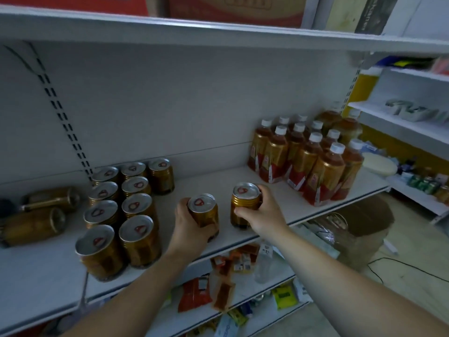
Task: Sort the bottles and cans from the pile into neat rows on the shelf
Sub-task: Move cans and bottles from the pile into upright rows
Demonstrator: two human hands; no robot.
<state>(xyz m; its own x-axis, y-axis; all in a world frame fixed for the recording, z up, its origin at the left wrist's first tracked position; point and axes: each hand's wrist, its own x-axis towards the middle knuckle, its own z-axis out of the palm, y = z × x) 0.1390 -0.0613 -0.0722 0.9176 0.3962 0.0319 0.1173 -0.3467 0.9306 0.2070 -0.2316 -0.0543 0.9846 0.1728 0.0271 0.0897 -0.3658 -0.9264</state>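
On the white shelf (286, 188) my left hand (188, 227) grips a gold can (202, 210) standing upright. My right hand (261, 214) grips a second upright gold can (244, 203) just to its right. Left of both stand neat rows of several gold cans (126, 205). Two more gold cans (34, 221) lie on their sides at the far left. At the right end stand rows of several brown bottles (308, 156) with white caps.
Another shelf (218, 30) hangs overhead with red boxes on it. The lower shelf (245, 295) holds mixed packets and a clear bottle. A cardboard box (359, 224) sits on the floor to the right. A side rack (413, 132) holds small goods.
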